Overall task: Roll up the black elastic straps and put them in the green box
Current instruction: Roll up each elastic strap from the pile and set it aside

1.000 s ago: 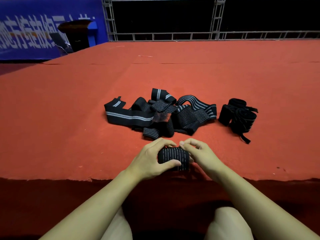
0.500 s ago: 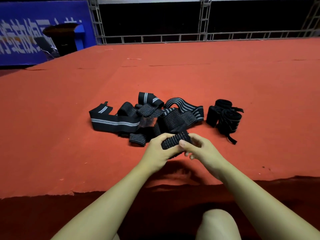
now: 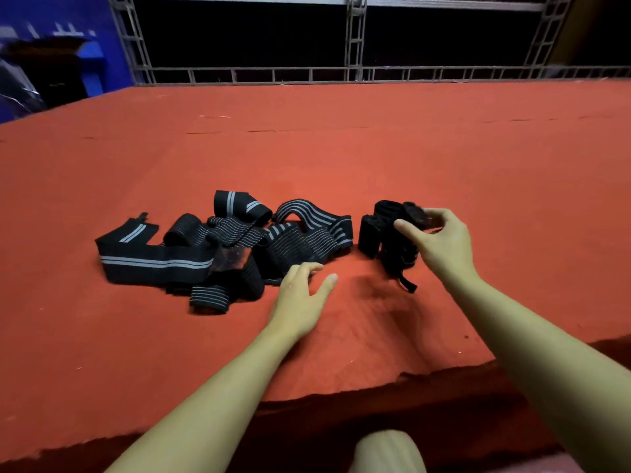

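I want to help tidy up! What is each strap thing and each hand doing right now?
Rolled strap: rolled up, blurred, gripped by the right hand above the rolled pile.
Rolled pile: finished rolls standing together on the red cloth, one loose tail trailing out.
Unrolled straps: tangled heap, not yet rolled.
Right hand: fingers curled round the rolled strap.
Left hand: open, fingers reaching the heap's edge.
Green box: not in view.

Bare red cloth (image 3: pixel 341 158) (far side) behind loose straps (image 3: pixel 218 247).
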`<state>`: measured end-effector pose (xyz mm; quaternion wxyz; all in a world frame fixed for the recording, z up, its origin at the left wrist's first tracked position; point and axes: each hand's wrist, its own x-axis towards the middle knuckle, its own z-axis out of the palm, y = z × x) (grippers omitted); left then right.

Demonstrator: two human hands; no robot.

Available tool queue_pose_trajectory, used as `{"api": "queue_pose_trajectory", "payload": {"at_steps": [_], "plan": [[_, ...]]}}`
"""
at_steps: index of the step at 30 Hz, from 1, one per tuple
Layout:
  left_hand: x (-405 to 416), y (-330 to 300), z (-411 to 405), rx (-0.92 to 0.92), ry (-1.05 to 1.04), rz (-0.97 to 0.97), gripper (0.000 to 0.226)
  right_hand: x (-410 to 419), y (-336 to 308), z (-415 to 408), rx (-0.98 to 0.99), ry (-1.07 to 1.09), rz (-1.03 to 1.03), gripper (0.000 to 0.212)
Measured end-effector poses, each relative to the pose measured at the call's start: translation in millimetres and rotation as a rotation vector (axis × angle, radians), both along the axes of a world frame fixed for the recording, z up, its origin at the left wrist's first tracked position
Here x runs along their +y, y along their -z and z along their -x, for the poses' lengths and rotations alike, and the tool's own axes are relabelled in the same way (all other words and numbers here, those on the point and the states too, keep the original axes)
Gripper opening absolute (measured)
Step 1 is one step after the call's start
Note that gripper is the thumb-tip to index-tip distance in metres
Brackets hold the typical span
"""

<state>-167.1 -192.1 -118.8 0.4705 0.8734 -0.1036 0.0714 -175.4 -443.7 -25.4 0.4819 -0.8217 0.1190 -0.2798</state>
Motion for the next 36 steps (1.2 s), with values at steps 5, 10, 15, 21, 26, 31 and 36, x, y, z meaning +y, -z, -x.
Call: {"api": "queue_pose_trajectory", "payload": {"at_steps": [5,10,15,21,26,31,36], "plan": [[-4,7,-13,-0.111,-0.097,-0.341,0.045,-18,-8,-40,0.108,-0.071,0.095,0.049],[2,16,-24,-0.233,-0.139,-0.406,0.042,-1,11,-60,0.194,-0.199,0.396,0.046],[10,17,-28,-0.346,-0.171,-0.429,0.035,7,36,-71,0.288,-0.083,0.858,0.062],[27,17,-30,-0.396,-0.186,-0.439,0.034,14,33,-70,0.263,-0.047,0.896,0.074],[41,10,-21,-0.595,-0.122,-0.381,0.023,44,14,-64,0.162,-0.132,0.88,0.07],[75,-2,-11,-0.724,-0.259,-0.351,0.034,109,4,-59,0.078,-0.375,0.817,0.046],[120,-9,-17,-0.507,-0.468,-0.272,0.021,175,12,-56,0.178,-0.633,0.503,0.031]]}}
